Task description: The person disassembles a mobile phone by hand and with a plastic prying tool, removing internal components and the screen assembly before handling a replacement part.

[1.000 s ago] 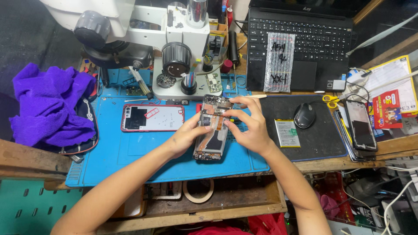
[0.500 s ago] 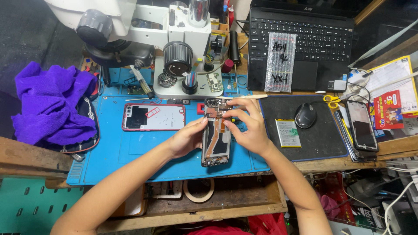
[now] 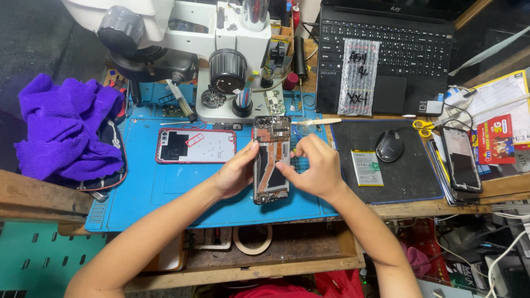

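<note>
Bench first: I see a blue work mat covering the middle of a wooden table, with a white microscope standing at its far edge and a black laptop far right, a bubble-wrap pouch lying on its keys. Purple cloth is heaped at the left end of the mat. A dark mouse pad sits right of the mat, carrying a mouse and a flat phone battery just beside it; another phone lies further right. On the mat, left of centre, a red-rimmed phone back cover lies flat. The opened phone, back off and innards showing, lies lengthwise at mat centre. My left hand presses against its left edge, thumb on the frame, steadying it. My right hand is curled over the right side, fingertips pinched down on something inside; what they pinch is too small to tell.
</note>
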